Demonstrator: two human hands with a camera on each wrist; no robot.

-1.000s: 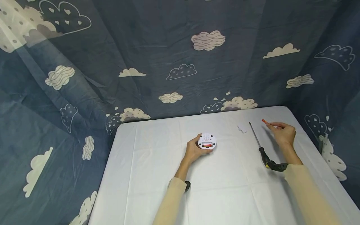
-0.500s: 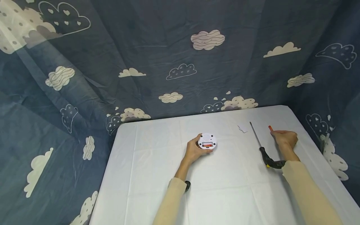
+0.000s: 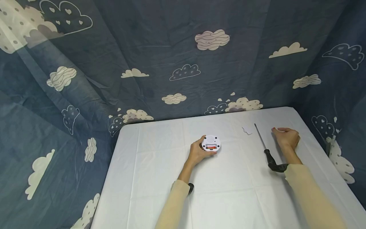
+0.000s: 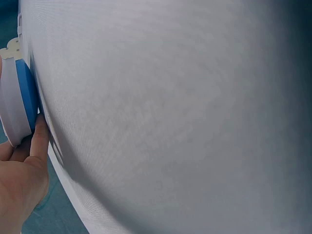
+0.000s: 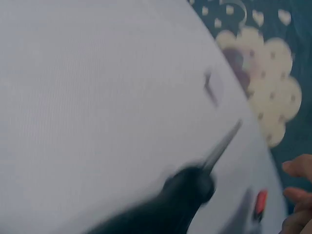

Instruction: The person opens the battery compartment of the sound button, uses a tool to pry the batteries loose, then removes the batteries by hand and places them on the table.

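Note:
My left hand grips a round white device by its side. The device's perforated back faces up, and an orange-red battery shows in its uncovered compartment; in the left wrist view its underside is blue. At the right, my right hand is low over the table, fingertips right by a second red battery. In the right wrist view that battery, dark at one end, stands apart from the loosely bent fingers. In the head view only a bit of red shows at the fingertips.
A screwdriver with a black handle lies left of my right hand, its shaft pointing away. Beyond it lies a small white cover-like piece. The white-clothed table ends at a dark cloud-print curtain.
The right hand draws back and down with the red battery, then its fingers come away from it and shift slightly forward. The left hand and the device stay put.

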